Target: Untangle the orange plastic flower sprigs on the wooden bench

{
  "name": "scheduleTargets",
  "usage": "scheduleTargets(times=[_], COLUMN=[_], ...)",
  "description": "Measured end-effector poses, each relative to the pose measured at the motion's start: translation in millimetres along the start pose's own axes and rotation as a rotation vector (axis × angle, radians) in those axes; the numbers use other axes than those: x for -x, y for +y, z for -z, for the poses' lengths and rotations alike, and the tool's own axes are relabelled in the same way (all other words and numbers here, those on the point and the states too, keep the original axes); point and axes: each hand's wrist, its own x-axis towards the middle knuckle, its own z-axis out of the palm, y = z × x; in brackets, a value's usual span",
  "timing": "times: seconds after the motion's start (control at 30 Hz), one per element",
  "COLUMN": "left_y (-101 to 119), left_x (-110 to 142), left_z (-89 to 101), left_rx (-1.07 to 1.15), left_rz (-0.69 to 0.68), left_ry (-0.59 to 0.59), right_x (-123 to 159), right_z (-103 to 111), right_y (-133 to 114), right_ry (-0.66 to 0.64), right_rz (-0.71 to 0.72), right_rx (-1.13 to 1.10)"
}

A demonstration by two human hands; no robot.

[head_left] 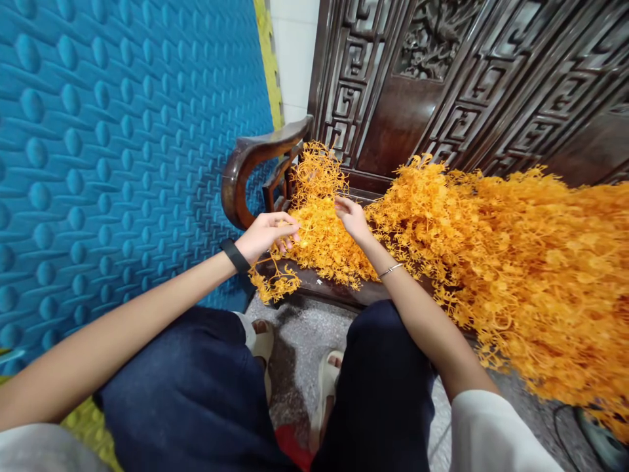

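A small heap of orange plastic sprigs [322,226] lies at the left end of a dark carved wooden bench [314,283]. My left hand [268,235], with a black wristband, has its fingers curled onto the heap's left side, gripping sprigs. At the heap's upper right, my right hand [351,216], with a thin bracelet on the wrist, pinches a sprig. A far bigger pile of the same orange sprigs [515,262] covers the bench to the right, touching my right forearm.
The bench's curved armrest [255,160] rises just left of my hands, its carved back [442,78] behind. A blue padded wall [122,144] fills the left. My dark-trousered knees and sandalled feet [295,367] rest on the grey speckled floor.
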Motion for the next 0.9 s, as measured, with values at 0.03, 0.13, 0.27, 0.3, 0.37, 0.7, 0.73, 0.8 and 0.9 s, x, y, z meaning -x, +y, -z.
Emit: scheduleTargets(times=[0.03, 0.13, 0.27, 0.3, 0.37, 0.7, 0.73, 0.8, 0.9], left_y=[0, 3, 5, 6, 7, 4, 4, 3, 5], left_x=[0, 1, 0, 0, -1, 2, 1, -3, -11], left_z=[-0.7, -3.6, -8.4, -9.4, -11.1, -13.4, -14.8, -19.4, -28.1], left_rx=[0.002, 0.0, 0.008, 0.014, 0.021, -0.257, -0.251, -0.206, -0.069], left_rz=[0.005, 0.006, -0.029, -0.051, -0.097, -0.121, -0.122, -0.087, -0.017], left_ry=[0.009, 0.019, 0.073, 0.097, 0.146, 0.021, 0.022, 0.056, 0.144], right_x=[4, 25, 56, 61, 67, 55, 53, 46, 39], right_z=[1, 1, -11, -15, -23, -19, -19, -20, -28], right_y=[-6, -33, -62, -64, -64, -59, -59, -58, -58], right_ry=[0.001, -0.177, -0.571, -0.578, -0.515, -0.485, -0.478, -0.421, -0.277], right_rz=[0.017, -0.053, -0.216, -0.208, -0.166, -0.017, -0.018, -0.032, -0.072], right_rx=[-0.01, -0.131, -0.191, -0.193, -0.24, -0.335, -0.32, -0.291, -0.265])
